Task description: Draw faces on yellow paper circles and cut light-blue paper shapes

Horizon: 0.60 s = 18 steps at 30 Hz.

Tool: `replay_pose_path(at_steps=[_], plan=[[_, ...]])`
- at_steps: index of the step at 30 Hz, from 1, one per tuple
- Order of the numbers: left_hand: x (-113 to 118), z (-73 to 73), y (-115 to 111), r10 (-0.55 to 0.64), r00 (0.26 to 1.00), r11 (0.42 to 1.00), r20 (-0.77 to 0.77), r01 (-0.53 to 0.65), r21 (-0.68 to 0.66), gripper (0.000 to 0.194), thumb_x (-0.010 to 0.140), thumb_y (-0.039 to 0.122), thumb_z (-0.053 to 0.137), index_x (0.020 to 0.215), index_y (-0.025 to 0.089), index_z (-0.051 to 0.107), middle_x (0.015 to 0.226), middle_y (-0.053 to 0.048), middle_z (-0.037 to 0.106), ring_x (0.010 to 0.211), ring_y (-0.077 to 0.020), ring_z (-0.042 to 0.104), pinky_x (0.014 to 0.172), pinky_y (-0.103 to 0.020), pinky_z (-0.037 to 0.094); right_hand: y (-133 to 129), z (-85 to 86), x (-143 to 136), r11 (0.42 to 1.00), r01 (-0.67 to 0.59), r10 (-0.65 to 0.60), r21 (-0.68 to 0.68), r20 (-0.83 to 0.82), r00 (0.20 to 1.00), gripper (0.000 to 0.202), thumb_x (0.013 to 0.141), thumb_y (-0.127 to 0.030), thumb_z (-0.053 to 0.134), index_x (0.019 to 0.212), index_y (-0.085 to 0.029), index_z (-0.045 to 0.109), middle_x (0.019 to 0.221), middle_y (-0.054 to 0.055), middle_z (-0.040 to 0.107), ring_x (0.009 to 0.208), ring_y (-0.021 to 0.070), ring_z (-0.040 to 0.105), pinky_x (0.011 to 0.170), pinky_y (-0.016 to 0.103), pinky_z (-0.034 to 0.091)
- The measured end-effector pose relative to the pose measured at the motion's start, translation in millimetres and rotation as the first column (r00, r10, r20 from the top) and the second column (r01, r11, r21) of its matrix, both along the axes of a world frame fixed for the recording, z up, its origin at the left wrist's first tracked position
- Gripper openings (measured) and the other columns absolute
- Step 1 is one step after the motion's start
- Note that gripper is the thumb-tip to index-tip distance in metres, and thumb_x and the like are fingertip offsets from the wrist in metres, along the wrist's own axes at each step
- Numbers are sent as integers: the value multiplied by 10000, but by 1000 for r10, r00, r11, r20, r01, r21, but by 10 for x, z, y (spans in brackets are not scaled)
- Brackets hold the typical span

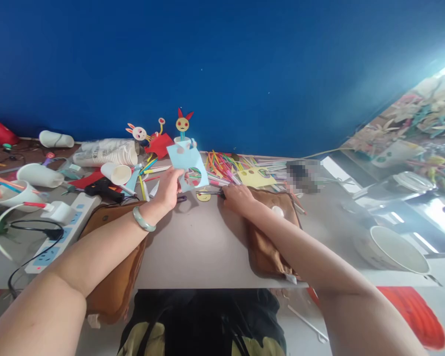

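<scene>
Matte blue wall [222,74], beyond both sets of fingers. Pale grey tabletop [193,252] runs under them. Two brown padded cushions [263,247], one nearer the body than each hand's fingers, forearms over them; probably there to pad the arms. White power strip with blue socket panels [77,212], well left of the left fingers, likely parked aside so cords stay off the middle.

Light-blue paper sheet with cut-out holes [193,158], raised off the table, up and right from the left fingertips. Held by its lower left edge, presumably so the holes stay uncovered. Black glue gun [106,190], lying left of the left fingers, probably kept within reach. Mixed coloured craft stems [222,165], just past the right fingers. Round yellow paper face [203,196], flat between the two hands' fingers.

Left hand [166,190]: thumb and fingers pinched on the sheet, barely any gap. Right hand [239,199]: fingers bent and bunched low by a slim dark item [221,193], maybe a tool; too small to tell whether it's gripped or just touched.
</scene>
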State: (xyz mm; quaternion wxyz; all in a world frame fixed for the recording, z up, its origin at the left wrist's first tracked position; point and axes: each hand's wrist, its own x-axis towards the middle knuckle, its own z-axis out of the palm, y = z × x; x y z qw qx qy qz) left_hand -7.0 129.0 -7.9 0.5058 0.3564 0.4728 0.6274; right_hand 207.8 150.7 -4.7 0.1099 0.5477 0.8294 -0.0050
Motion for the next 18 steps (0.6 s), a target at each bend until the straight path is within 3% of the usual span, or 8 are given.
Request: replay_pose_path(at_steps=[3,7,12,18], plan=[[13,14,-23,-35,999,999,17,35,2,193,693,295,658,660,204,491,582,72,492,491,-68,423,457,-192,302,21,31,35,999,-2,3,-39,18,1000,333,832,-184,576,1146,-104,656,1095,183,709,1005,308,670,820,359,473],[25,-1,-26,-101,995,995,-27,101,-15,226,682,350,709,654,195,547,565,63,485,507,-74,432,478,-203,316,38,68,85,997,12,-11,-79,19,1000,270,876,-206,529,1096,-170,679,1079,130,723,969,253,677,764,311,474],[27,-78,-16,-169,984,985,-47,170,23,205,689,347,732,674,181,612,589,43,538,509,-62,413,473,-200,296,50,80,76,997,35,-35,-68,13,999,268,850,-215,586,1091,-148,682,1194,170,648,1063,281,638,775,326,481],[40,-101,-20,-207,978,978,-12,207,6,203,670,291,747,623,169,591,515,43,523,468,-58,405,437,-195,263,25,72,73,996,59,-61,-70,-24,998,211,792,-217,646,981,-143,704,1145,165,640,992,272,652,746,322,479]])
